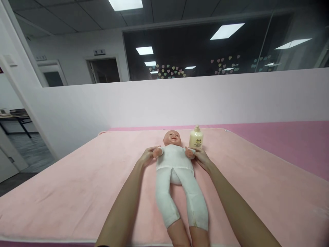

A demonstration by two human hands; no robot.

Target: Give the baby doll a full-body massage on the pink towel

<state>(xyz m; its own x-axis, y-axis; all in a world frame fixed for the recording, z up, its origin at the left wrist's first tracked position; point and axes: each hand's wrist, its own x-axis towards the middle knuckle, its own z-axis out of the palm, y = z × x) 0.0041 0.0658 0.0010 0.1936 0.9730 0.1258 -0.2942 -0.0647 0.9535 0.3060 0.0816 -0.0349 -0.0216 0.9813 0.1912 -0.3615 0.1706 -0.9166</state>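
Observation:
A baby doll [174,161] with a white cloth body lies on its back on a pink blanket [84,178], head away from me and legs toward me. My left hand [147,156] is closed around the doll's arm at the left, near its small hand. On the other side, my right hand [202,158] grips the doll's other arm, also by the hand. Both doll arms are bent up beside the chest. A pale yellow pump bottle [196,138] stands upright just beyond my right hand, beside the doll's head. The doll's feet are cut off by the lower frame edge.
The blanket lies over a pink surface [288,140] that shows along the right and far edges. A white low wall [180,103] with dark glass [195,48] above it closes off the far side. At the left, a doorway shows a desk [17,116] beyond.

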